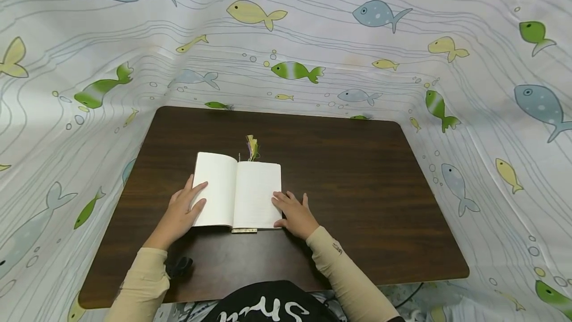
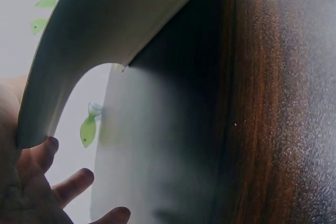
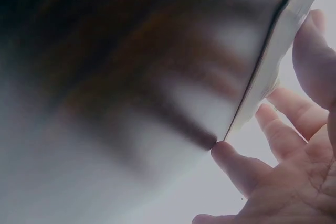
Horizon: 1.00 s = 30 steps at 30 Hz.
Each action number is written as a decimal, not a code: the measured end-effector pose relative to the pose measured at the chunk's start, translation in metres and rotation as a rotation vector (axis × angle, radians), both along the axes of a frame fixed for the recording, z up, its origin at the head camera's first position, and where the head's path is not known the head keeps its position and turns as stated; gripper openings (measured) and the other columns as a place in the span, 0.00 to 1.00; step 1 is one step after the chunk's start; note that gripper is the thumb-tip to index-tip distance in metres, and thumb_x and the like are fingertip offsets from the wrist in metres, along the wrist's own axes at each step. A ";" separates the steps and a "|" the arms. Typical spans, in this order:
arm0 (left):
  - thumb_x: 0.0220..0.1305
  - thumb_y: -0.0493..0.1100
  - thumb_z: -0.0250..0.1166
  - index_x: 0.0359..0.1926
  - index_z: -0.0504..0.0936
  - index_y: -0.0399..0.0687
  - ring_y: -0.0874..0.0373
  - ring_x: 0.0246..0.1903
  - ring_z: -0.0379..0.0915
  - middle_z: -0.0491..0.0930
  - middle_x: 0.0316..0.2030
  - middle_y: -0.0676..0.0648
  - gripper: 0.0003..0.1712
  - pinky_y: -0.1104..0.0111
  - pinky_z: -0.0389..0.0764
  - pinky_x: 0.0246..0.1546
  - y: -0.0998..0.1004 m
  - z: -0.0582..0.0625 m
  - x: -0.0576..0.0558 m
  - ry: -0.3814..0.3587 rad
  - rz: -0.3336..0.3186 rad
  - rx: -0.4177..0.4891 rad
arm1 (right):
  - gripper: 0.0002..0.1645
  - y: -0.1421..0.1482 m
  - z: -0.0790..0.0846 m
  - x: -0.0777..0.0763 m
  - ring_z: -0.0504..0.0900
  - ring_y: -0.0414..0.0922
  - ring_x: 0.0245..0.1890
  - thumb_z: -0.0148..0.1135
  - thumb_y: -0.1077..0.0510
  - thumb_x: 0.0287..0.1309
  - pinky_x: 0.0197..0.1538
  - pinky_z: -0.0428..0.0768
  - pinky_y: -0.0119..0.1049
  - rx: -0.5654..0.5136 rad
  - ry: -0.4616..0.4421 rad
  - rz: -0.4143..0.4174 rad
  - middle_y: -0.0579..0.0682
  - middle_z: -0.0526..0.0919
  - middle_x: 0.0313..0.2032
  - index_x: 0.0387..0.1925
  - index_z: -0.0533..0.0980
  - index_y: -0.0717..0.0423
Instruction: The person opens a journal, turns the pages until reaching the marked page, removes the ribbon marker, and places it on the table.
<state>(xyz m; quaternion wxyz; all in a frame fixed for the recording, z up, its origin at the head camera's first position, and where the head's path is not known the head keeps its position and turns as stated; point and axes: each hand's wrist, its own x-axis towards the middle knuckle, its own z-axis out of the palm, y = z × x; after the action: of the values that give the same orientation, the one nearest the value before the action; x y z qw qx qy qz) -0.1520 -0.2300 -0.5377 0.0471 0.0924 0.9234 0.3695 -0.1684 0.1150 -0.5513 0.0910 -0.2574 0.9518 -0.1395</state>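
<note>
An open notebook (image 1: 258, 195) with blank white pages lies on a dark wooden table. My left hand (image 1: 178, 210) is at its left edge, with the thumb and index finger spread on the left page (image 1: 216, 188). In the left wrist view that side of the notebook (image 2: 68, 40) curves up off the table, and several fingertips (image 2: 76, 184) extend past its edge. My right hand (image 1: 295, 212) rests along the right edge, fingers over the page and thumb near the lower corner. The right wrist view shows its fingertips (image 3: 226, 153) against the notebook's side (image 3: 262, 72).
Yellowish tassel strands (image 1: 252, 148) stick out above the notebook's spine. A patterned strip (image 1: 244, 231) shows under its lower edge. A black object (image 1: 179, 266) sits by the left wrist. The brown table (image 1: 348, 188) is bordered by a fish-print curtain (image 1: 313, 39).
</note>
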 end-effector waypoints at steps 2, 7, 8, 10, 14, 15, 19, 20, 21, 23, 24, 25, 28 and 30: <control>0.76 0.56 0.45 0.74 0.57 0.52 0.26 0.69 0.37 0.33 0.76 0.39 0.31 0.25 0.50 0.53 0.000 0.001 0.000 -0.003 -0.003 0.007 | 0.45 -0.001 -0.001 -0.001 0.58 0.56 0.72 0.66 0.41 0.53 0.64 0.46 0.75 0.016 0.031 -0.001 0.44 0.60 0.72 0.71 0.63 0.46; 0.76 0.54 0.46 0.74 0.57 0.52 0.26 0.69 0.38 0.32 0.76 0.39 0.31 0.26 0.50 0.54 0.000 0.005 -0.003 0.010 -0.012 0.017 | 0.42 -0.004 -0.002 -0.004 0.64 0.56 0.69 0.67 0.41 0.51 0.62 0.47 0.76 0.028 0.122 0.001 0.44 0.65 0.70 0.67 0.68 0.47; 0.76 0.54 0.46 0.74 0.57 0.52 0.26 0.69 0.38 0.32 0.76 0.39 0.31 0.26 0.50 0.54 0.000 0.005 -0.003 0.012 -0.013 0.015 | 0.41 -0.005 -0.002 -0.005 0.65 0.55 0.68 0.67 0.41 0.50 0.62 0.48 0.76 0.034 0.146 0.004 0.44 0.67 0.69 0.66 0.70 0.46; 0.76 0.54 0.46 0.74 0.57 0.51 0.26 0.69 0.38 0.32 0.76 0.39 0.31 0.26 0.50 0.54 0.000 0.005 -0.003 0.010 -0.013 0.012 | 0.39 -0.007 -0.002 -0.005 0.68 0.53 0.67 0.68 0.41 0.49 0.62 0.50 0.76 0.039 0.191 0.014 0.45 0.69 0.67 0.64 0.73 0.46; 0.76 0.55 0.45 0.74 0.57 0.52 0.26 0.69 0.38 0.32 0.76 0.39 0.31 0.26 0.51 0.54 0.001 0.003 -0.001 0.006 -0.009 0.003 | 0.32 -0.010 -0.004 -0.007 0.75 0.48 0.59 0.70 0.41 0.48 0.62 0.66 0.63 0.039 0.296 0.038 0.48 0.78 0.59 0.56 0.80 0.46; 0.75 0.55 0.45 0.74 0.58 0.52 0.27 0.69 0.38 0.33 0.76 0.39 0.31 0.26 0.51 0.54 0.001 0.003 -0.001 0.010 -0.008 0.002 | 0.30 -0.011 -0.004 -0.008 0.77 0.47 0.54 0.70 0.41 0.47 0.60 0.71 0.57 0.034 0.321 0.046 0.48 0.80 0.55 0.53 0.82 0.46; 0.75 0.54 0.47 0.73 0.58 0.52 0.28 0.68 0.41 0.34 0.76 0.38 0.30 0.27 0.53 0.54 0.001 0.002 -0.001 0.023 0.003 0.001 | 0.19 -0.014 -0.007 -0.011 0.75 0.43 0.34 0.71 0.41 0.47 0.38 0.75 0.37 0.027 0.411 0.079 0.46 0.78 0.38 0.38 0.85 0.46; 0.75 0.54 0.47 0.73 0.59 0.52 0.28 0.68 0.41 0.34 0.76 0.38 0.30 0.27 0.54 0.54 0.001 0.002 -0.001 0.027 0.006 0.000 | 0.18 -0.015 -0.007 -0.011 0.73 0.42 0.31 0.70 0.40 0.47 0.34 0.73 0.35 0.028 0.425 0.084 0.45 0.76 0.36 0.35 0.84 0.46; 0.75 0.54 0.47 0.73 0.59 0.53 0.28 0.68 0.41 0.34 0.76 0.38 0.30 0.27 0.54 0.54 0.001 0.002 -0.001 0.023 0.009 0.001 | 0.17 -0.015 -0.007 -0.012 0.71 0.41 0.29 0.70 0.40 0.47 0.31 0.70 0.34 0.025 0.435 0.086 0.44 0.74 0.35 0.32 0.83 0.46; 0.75 0.54 0.47 0.73 0.59 0.53 0.28 0.68 0.41 0.34 0.76 0.38 0.30 0.27 0.54 0.53 0.001 0.002 -0.001 0.022 0.010 0.002 | 0.16 -0.016 -0.008 -0.011 0.70 0.40 0.27 0.69 0.40 0.48 0.29 0.68 0.33 -0.006 0.443 0.087 0.44 0.72 0.36 0.29 0.81 0.46; 0.75 0.54 0.47 0.73 0.59 0.53 0.28 0.68 0.41 0.34 0.76 0.38 0.30 0.27 0.54 0.54 0.002 0.002 -0.001 0.022 0.009 0.000 | 0.15 -0.016 -0.008 -0.011 0.70 0.39 0.27 0.69 0.42 0.48 0.30 0.69 0.32 -0.037 0.431 0.085 0.45 0.72 0.37 0.29 0.80 0.47; 0.75 0.54 0.47 0.73 0.59 0.52 0.28 0.68 0.41 0.34 0.76 0.38 0.30 0.27 0.54 0.53 0.002 0.002 0.000 0.023 0.009 -0.001 | 0.14 -0.017 -0.007 -0.011 0.72 0.39 0.27 0.70 0.43 0.49 0.31 0.71 0.31 -0.081 0.407 0.081 0.45 0.72 0.40 0.30 0.80 0.47; 0.75 0.55 0.46 0.74 0.58 0.52 0.27 0.68 0.40 0.33 0.76 0.39 0.30 0.26 0.53 0.53 0.002 0.002 0.001 0.019 0.007 -0.004 | 0.11 -0.016 -0.004 -0.011 0.79 0.42 0.37 0.71 0.52 0.51 0.40 0.79 0.32 -0.270 0.297 0.075 0.50 0.72 0.50 0.34 0.79 0.50; 0.76 0.55 0.45 0.74 0.58 0.51 0.26 0.68 0.39 0.33 0.76 0.39 0.31 0.25 0.52 0.53 0.002 0.002 0.001 0.015 0.006 -0.005 | 0.12 -0.017 -0.002 -0.012 0.79 0.45 0.46 0.70 0.58 0.54 0.45 0.80 0.34 -0.405 0.195 0.066 0.53 0.69 0.58 0.41 0.79 0.52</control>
<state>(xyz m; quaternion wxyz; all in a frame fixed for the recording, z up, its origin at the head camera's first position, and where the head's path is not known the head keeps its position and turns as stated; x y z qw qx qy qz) -0.1508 -0.2281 -0.5362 0.0392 0.0923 0.9249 0.3667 -0.1802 0.0983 -0.5529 -0.0504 -0.3136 0.8998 -0.2991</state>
